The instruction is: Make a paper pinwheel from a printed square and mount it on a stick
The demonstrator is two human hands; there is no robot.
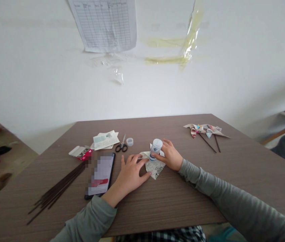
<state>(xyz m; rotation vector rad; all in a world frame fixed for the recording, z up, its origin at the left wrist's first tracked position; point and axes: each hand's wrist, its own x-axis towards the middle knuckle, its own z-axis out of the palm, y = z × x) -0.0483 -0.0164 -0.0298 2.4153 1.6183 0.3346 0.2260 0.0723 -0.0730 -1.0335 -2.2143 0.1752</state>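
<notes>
Near the middle of the brown wood-grain table point(172, 201), my right hand point(171, 156) grasps a white cylindrical glue stick point(157, 145) with blue print, holding it tilted over a folded piece of printed paper point(156, 169). My left hand point(129, 171) is spread and grips nothing, its thumb and index finger at the paper's left edge. To my left lie a black-edged phone point(101, 175), thin dark-brown sticks point(62, 186) and black-handled scissors point(123, 144); at far right, two paper pinwheels point(195, 127). Ahead, a printed table sheet point(106, 27) hangs on the white wall point(157, 94).
</notes>
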